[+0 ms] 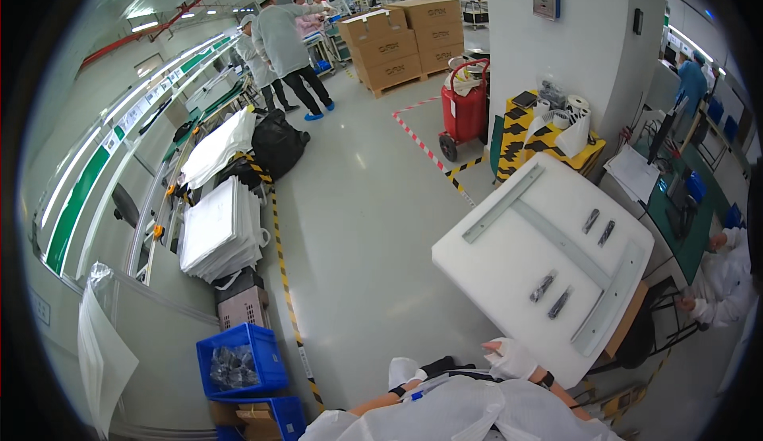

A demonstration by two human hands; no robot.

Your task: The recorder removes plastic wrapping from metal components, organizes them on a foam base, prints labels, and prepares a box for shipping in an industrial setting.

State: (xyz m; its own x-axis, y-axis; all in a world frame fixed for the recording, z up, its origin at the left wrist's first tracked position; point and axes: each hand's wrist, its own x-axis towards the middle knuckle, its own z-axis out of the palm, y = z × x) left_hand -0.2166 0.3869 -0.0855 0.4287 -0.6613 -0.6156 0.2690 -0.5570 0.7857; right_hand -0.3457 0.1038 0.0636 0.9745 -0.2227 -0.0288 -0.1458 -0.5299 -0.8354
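My right hand [510, 359], in a white glove with bare fingertips, is beside the near left corner of a thick white foam board [497, 270]. Its fingers point left, stretched out, and nothing shows in them. My left hand [403, 371], also white-gloved, hangs low in front of me; its fingers do not show clearly. On the board lie a long grey metal bar [563, 242], a second metal strip [505, 202] and a third one [608, 306]. Several small black parts in clear wrap [544, 286] lie in pairs between them.
A red wheeled extinguisher [464, 115] stands beyond the board, near a yellow-black striped table [515, 127] with rolls. At left are stacked white sheets [213, 226] and blue crates [274, 361]. Farther off are cartons [389, 59] and standing people [282, 39]. A seated person's sleeve [723, 282] is at right.
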